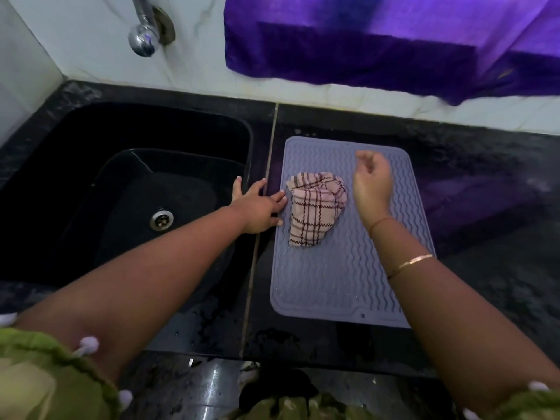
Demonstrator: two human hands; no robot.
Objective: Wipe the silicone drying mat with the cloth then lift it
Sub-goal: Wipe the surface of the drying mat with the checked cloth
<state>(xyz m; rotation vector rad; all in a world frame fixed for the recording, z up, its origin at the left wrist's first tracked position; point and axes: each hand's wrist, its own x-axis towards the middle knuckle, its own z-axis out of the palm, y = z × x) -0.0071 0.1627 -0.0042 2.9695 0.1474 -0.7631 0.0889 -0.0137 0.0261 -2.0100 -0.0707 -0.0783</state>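
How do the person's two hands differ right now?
The left hand lies flat, fingers spread, at the mat's left edge beside the sink; the right hand is over the mat, fingers loosely curled. Only the right hand's forearm wears a bracelet; the left hand's is bare. Neither holds the checked cloth lying on the mat.

One mat (333,283), one cloth (315,207), one sink (91,131), one tap (144,40), two hands (260,207) (372,183)

Ridged matt silicone mat (339,268) — woven checked cloth (315,207) — glossy counter (485,237).
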